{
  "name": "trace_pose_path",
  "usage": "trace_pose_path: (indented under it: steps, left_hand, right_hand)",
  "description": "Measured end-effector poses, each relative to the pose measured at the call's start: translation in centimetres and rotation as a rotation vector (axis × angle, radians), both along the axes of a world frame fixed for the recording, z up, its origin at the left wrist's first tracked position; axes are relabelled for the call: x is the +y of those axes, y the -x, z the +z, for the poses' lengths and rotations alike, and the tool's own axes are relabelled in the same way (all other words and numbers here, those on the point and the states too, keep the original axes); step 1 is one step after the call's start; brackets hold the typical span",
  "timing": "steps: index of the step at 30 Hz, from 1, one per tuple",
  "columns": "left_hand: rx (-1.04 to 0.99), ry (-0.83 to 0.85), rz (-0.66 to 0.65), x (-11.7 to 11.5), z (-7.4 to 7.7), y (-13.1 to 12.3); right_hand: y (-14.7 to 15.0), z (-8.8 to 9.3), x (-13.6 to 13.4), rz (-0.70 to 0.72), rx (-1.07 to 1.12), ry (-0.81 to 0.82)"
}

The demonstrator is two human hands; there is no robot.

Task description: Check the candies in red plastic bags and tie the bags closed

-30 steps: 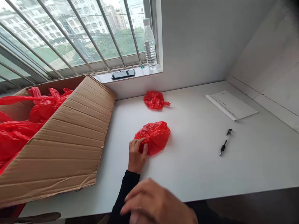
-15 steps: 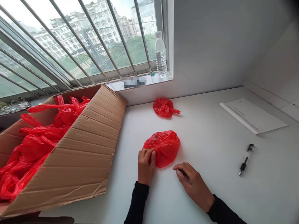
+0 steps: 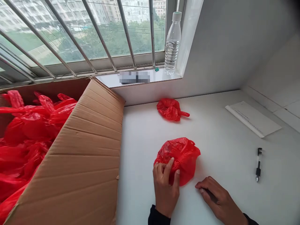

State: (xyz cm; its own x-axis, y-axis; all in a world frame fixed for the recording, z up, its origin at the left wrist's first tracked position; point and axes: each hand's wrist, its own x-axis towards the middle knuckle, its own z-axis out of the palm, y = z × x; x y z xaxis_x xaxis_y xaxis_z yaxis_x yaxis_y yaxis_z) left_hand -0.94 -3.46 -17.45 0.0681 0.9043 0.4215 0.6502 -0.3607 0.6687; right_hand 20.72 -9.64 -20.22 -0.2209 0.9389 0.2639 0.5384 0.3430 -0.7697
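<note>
A bulging red plastic bag (image 3: 185,156) lies on the white table in front of me. My left hand (image 3: 166,184) grips its near left side, fingers on top and thumb at the front. Just right of the bag and apart from it, my right hand (image 3: 217,195) is closed around a small dark, slim object (image 3: 211,195); its kind is hidden by the fingers. A smaller knotted red plastic bag (image 3: 169,109) rests farther back, near the wall.
On the left stands an open cardboard box (image 3: 89,150) full of red plastic bags (image 3: 30,131). A pen (image 3: 258,165) and a white paper pad (image 3: 253,118) lie to the right. A water bottle (image 3: 172,47) stands on the windowsill (image 3: 107,80) by the barred window.
The camera view has shifted and come closer to the table. My left hand has moved further over the bag, its fingers more spread. The right hand still grasps the dark object.
</note>
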Motion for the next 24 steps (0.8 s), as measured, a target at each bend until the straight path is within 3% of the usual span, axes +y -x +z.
trace_pose_path:
  steps: [4,7,11,14,19,24]
  left_hand:
    - [-0.032,0.000,-0.037,0.5,-0.4,0.4]
    - [-0.062,-0.022,-0.062,0.7,-0.5,0.7]
    - [-0.091,-0.065,-0.091,0.7,-0.3,1.0]
    - [-0.113,-0.109,-0.102,0.5,-0.1,1.0]
    - [-0.165,-0.114,-0.040,0.4,0.3,1.1]
    - [-0.232,-0.031,0.106,0.8,0.8,1.2]
  right_hand:
    - [0.7,0.7,0.1,-0.007,-0.061,-0.012]
    - [1.8,2.1,0.6,-0.055,-0.098,-0.043]
    - [3.4,4.7,3.2,-0.157,-0.242,-0.239]
    - [4.0,6.1,5.6,-0.147,-0.356,-0.290]
    - [3.4,7.3,7.6,-0.041,-0.324,-0.182]
    - [1.1,8.1,7.8,-0.175,-0.161,-0.058]
